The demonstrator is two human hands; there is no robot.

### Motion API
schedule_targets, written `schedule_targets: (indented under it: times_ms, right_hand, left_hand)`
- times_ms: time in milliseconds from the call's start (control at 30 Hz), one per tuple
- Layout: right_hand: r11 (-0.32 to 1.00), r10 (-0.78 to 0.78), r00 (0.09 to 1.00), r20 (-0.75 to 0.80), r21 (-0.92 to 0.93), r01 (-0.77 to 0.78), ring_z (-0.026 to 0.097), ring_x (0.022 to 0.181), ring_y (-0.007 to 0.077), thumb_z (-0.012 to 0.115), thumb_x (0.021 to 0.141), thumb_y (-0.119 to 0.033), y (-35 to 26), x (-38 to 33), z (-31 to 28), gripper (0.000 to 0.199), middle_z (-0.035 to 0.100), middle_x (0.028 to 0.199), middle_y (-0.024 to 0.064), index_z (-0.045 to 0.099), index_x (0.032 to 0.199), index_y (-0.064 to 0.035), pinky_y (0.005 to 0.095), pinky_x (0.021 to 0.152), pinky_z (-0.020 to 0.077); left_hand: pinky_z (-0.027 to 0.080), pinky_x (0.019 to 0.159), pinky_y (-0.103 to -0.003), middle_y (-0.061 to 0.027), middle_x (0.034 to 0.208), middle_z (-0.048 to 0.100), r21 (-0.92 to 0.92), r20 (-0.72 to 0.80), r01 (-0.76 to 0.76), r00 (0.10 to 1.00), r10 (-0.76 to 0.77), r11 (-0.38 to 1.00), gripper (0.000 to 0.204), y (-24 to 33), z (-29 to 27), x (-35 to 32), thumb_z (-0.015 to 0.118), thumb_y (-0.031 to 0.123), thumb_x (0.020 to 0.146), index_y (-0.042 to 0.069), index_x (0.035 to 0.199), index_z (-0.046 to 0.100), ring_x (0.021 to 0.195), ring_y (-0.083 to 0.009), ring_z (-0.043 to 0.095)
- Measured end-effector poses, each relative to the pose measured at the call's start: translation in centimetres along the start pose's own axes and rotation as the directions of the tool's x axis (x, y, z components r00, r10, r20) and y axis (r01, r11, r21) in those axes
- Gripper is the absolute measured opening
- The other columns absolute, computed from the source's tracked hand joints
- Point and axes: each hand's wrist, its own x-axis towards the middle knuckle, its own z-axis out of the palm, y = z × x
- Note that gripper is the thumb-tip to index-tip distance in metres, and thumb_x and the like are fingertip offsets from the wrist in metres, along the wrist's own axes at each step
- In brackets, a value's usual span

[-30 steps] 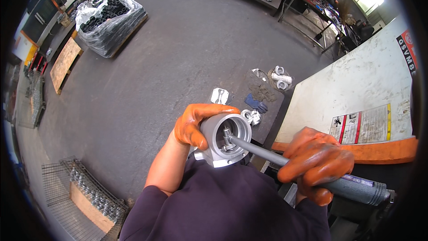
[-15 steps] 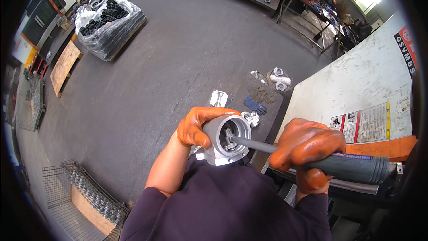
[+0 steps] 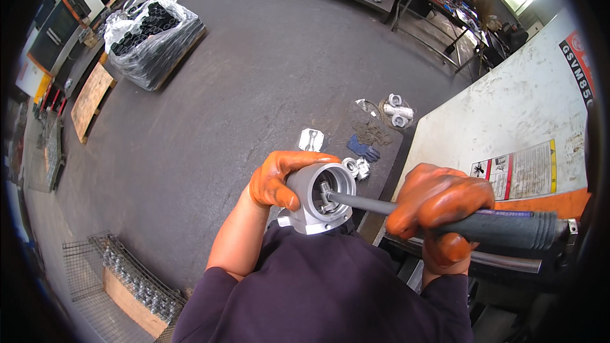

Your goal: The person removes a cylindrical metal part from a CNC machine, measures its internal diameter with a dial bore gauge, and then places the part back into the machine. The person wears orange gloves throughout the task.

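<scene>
Deburring in hand: left hand (image 3: 279, 179) clamps cast housing (image 3: 316, 198); right hand (image 3: 438, 206) grips pneumatic tool (image 3: 508, 230), tip inside bore; next needs steady pressure

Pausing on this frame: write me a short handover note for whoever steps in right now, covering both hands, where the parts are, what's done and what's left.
Left hand: orange glove, gripping the grey cast metal housing by its rim, open bore facing up.
Right hand: orange glove, closed around the dark handle of the long rod tool; the rod's tip sits inside the housing's bore.
Nearby: more small metal parts and a blue glove lie on the dark bench surface ahead.
Done: the tool is inserted in the bore.
Left: work inside the bore looks in progress; how far along cannot be told. Then presumably withdraw the tool.
</scene>
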Motion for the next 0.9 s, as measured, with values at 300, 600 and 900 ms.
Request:
schedule_targets:
  times_ms: [300,600,900]
  right_hand:
    - [0.994,0.098,0.995,-0.01,0.049,-0.097,0.063,0.05,0.019,0.079,0.083,-0.052,-0.1,0.0,-0.7,0.046,0.072,0.07,0.0123,0.065,0.089,-0.008,0.0317,0.055,0.0456]
    - [0.973,0.231,0.972,0.046,0.02,-0.232,0.059,0.061,0.0155,0.07,0.08,-0.015,-1.5,-0.3,-0.9,0.021,0.064,0.067,0.0075,0.076,0.095,-0.0005,0.032,0.055,0.0448]
    - [0.986,-0.1,0.958,0.268,0.154,0.06,0.065,0.077,0.0209,0.064,0.099,-0.013,1.5,0.4,-3.8,0.027,0.07,0.092,0.0163,0.063,0.116,0.0078,0.0356,0.067,0.0527]
  left_hand:
    - [0.052,0.098,-0.039,-0.0221,0.121,0.069,0.074,-0.024,-0.009,1.0,0.011,0.997,0.099,-0.3,0.5,0.2,0.095,0.041,0.068,-0.018,0.135,0.053,0.112,-0.0288,0.068]
    - [0.05,0.101,-0.04,-0.0222,0.125,0.068,0.123,-0.014,0.005,1.0,-0.003,0.992,0.098,-0.5,-0.3,-0.3,0.095,0.041,0.067,-0.016,0.136,0.054,0.116,-0.0292,0.066]
    - [0.054,0.094,-0.037,-0.0186,0.115,0.072,0.314,-0.176,0.001,0.983,0.058,0.949,0.101,-0.5,-0.7,-0.7,0.098,0.049,0.06,-0.016,0.128,0.06,0.104,-0.0266,0.07]
